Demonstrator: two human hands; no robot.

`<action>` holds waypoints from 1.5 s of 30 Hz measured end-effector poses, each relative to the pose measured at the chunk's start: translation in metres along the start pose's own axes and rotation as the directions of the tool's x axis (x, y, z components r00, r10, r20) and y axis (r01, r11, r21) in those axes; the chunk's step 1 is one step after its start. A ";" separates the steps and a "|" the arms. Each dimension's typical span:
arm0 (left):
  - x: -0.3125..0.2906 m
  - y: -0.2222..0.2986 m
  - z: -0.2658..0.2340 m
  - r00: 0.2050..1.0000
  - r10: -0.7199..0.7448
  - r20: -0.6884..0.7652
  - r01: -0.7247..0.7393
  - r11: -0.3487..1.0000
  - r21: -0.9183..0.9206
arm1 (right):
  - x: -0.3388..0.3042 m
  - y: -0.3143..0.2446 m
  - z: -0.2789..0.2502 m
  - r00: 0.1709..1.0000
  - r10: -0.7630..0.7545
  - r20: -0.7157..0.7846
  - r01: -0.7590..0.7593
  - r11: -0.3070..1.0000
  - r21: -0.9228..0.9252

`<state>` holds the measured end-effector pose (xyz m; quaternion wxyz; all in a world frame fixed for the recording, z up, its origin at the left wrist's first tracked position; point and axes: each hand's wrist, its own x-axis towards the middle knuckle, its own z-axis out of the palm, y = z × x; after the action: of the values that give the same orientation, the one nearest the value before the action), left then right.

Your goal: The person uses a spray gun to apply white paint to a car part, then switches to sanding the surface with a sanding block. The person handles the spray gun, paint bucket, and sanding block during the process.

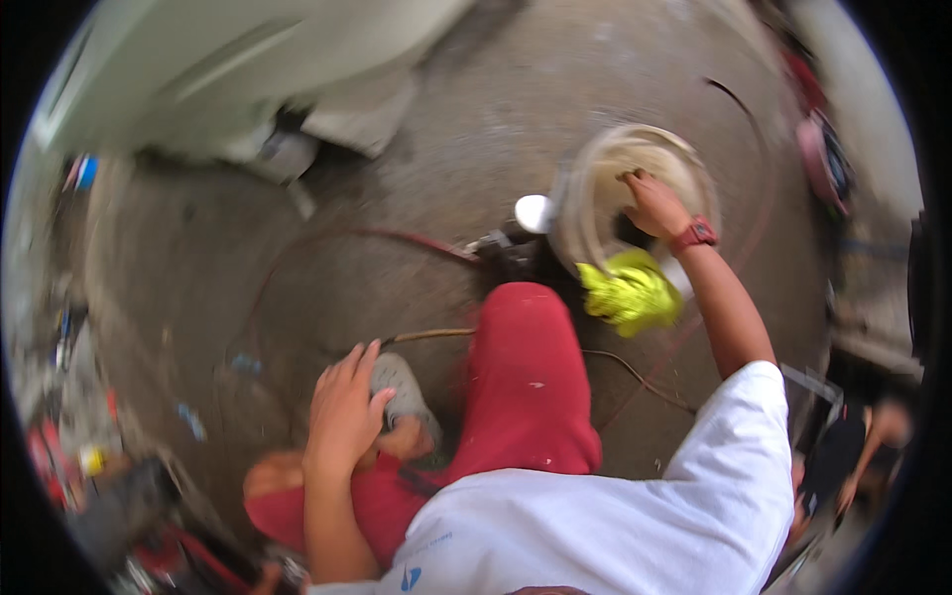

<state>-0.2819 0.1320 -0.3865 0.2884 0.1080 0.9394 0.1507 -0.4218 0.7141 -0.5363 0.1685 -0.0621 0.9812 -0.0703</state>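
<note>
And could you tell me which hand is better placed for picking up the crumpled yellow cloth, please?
Probably the right hand: it is at the pale bucket, near the crumpled yellow cloth, whereas the left hand is across by the grey shoe.

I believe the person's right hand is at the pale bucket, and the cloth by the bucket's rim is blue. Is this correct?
Not quite: the cloth is bright yellow-green, as the head view shows. The right hand is indeed at the pale bucket.
</note>
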 end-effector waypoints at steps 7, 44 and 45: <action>-0.020 -0.028 0.028 0.992 -0.106 -0.071 0.107 0.994 0.007 | 0.070 0.025 0.100 0.837 0.024 0.547 0.114 0.970 -0.217; 0.035 -0.017 0.003 0.997 0.045 0.065 -0.045 0.999 0.012 | -0.087 0.012 -0.062 0.927 0.364 -0.095 -0.114 0.512 0.851; 0.037 -0.017 0.003 0.996 0.048 0.069 -0.049 0.999 0.019 | -0.089 0.010 -0.068 0.932 0.356 -0.069 -0.076 0.377 0.923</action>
<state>-0.3125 0.1277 -0.4137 0.3155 0.1388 0.9276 0.1442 -0.3621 0.7446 -0.4459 0.0545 0.1786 0.7962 -0.5756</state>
